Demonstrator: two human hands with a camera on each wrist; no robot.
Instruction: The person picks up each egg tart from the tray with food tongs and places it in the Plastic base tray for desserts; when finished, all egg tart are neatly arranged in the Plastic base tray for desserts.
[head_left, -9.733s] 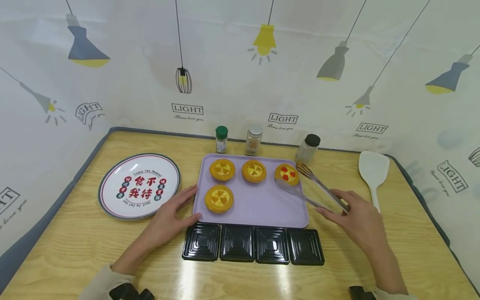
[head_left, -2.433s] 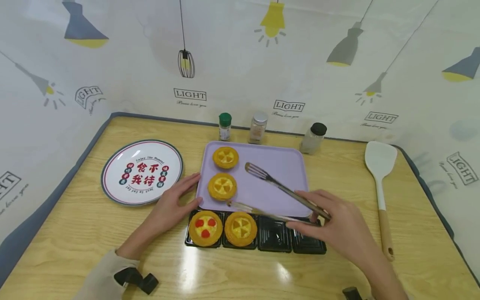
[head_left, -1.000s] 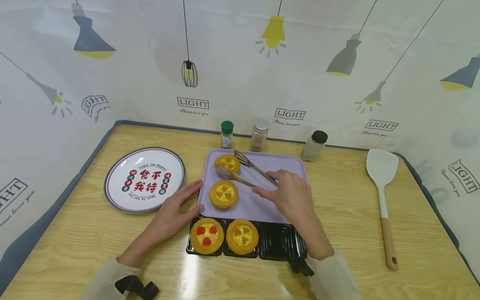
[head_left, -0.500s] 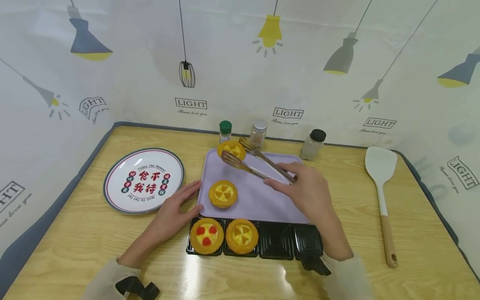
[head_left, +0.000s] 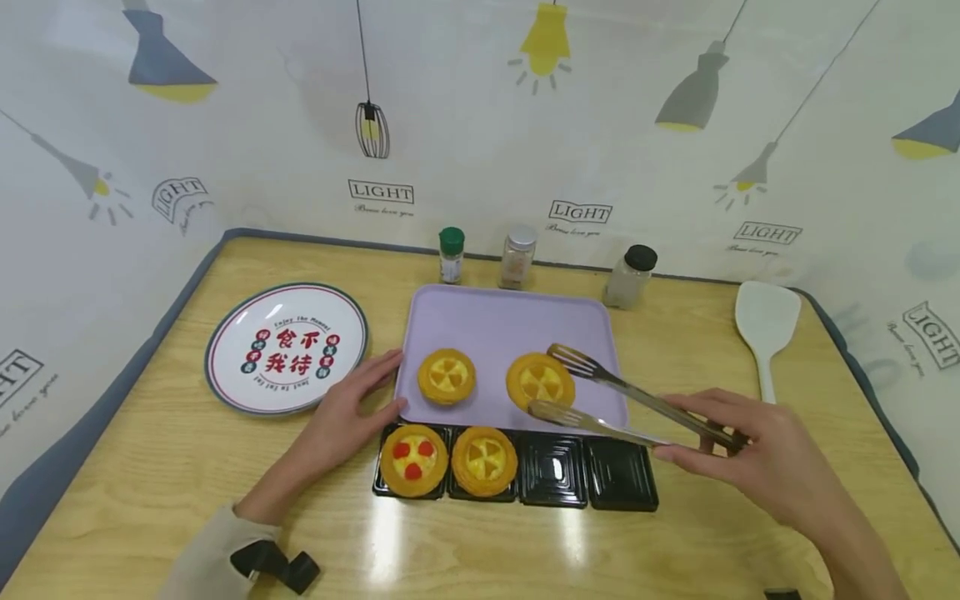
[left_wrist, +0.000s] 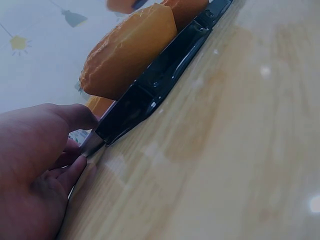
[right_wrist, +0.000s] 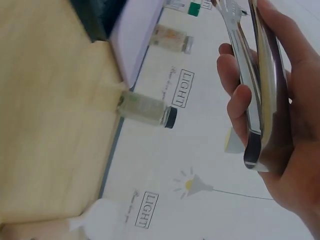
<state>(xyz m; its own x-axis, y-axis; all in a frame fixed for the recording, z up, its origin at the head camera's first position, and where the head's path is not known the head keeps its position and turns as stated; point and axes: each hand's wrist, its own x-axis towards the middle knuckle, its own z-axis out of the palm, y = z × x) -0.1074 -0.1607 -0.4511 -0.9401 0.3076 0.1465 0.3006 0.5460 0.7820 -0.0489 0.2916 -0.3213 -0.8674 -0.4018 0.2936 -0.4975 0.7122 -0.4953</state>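
Observation:
My right hand (head_left: 772,458) holds metal food tongs (head_left: 652,408). An egg tart (head_left: 540,380) is between the tong ends, over the right front part of the lilac tray (head_left: 502,321). A second tart (head_left: 447,377) sits at the tray's left. My left hand (head_left: 341,421) touches the tray's left edge with fingertips and thumb, seen close in the left wrist view. In front of the tray is a row of black square plastic trays (head_left: 555,471). The leftmost holds a red-dotted tart (head_left: 413,461), and a plain-topped tart (head_left: 483,462) fills the one beside it.
A printed plate (head_left: 285,350) lies left of the tray. Behind stand a green-capped shaker (head_left: 451,255), a silver-capped jar (head_left: 517,258) and a black-capped jar (head_left: 630,277). A white spatula (head_left: 767,321) lies at the right, partly hidden by my right hand.
Two tarts have gone from the lilac tray to the black ones. The back-left tart was lifted in the tongs and carried forward and right. The left hand stays at the tray edge.

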